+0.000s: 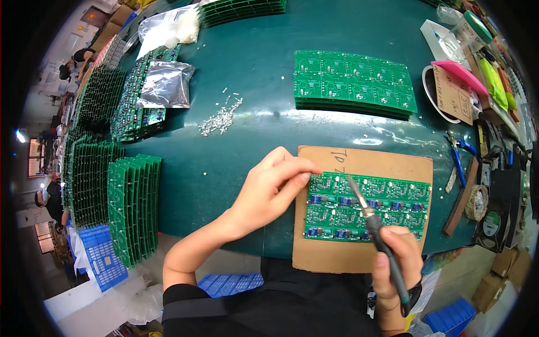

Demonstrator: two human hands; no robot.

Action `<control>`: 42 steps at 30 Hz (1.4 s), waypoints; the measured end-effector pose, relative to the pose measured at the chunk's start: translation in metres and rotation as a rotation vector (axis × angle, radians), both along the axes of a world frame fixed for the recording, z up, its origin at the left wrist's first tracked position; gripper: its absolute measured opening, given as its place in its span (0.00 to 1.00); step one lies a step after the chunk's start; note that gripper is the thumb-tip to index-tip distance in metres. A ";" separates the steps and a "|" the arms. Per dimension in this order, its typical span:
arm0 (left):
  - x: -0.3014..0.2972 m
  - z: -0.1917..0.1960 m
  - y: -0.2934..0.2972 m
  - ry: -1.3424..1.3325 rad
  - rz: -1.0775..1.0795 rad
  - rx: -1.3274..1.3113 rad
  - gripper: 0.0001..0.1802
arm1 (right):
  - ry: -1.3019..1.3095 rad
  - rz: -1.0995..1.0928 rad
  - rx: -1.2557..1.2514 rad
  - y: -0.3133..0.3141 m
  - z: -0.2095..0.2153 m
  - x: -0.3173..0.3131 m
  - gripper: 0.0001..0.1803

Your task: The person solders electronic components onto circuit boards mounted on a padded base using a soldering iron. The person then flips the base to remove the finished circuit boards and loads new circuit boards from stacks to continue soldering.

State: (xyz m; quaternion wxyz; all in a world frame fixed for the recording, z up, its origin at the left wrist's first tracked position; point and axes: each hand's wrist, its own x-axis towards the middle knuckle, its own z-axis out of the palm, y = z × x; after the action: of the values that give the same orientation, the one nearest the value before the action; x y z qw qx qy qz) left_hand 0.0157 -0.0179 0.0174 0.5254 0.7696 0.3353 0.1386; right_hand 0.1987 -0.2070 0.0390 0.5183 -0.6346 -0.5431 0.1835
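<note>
A green circuit board panel (387,196) with blue and white components lies on a piece of brown cardboard (365,261) at the table's near edge. My right hand (400,261) is closed around the handle of a soldering iron (373,224). Its metal tip points up and left, over the panel's far edge; contact with a joint cannot be made out. My left hand (268,191) has thumb and forefinger pinched together at the panel's far left corner. Whatever is between those fingertips is too small to name.
Beyond the cardboard sits a stack of green boards (353,84). Loose small components (222,118) lie in a pile on the table. Upright board rows (135,208) and a silver bag (167,84) stand left. Blue-handled pliers (459,160) and a wire spool (477,202) lie right.
</note>
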 end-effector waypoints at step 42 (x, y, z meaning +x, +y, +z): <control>0.042 -0.029 -0.004 -0.155 -0.128 0.573 0.10 | -0.004 -0.052 -0.077 0.005 -0.020 0.001 0.13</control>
State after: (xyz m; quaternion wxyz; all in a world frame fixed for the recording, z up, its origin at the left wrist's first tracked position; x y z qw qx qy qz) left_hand 0.0576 -0.0222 -0.0115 0.3184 0.8932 0.1923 0.2528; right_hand 0.2000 -0.2023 0.0189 0.4971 -0.6681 -0.5201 0.1896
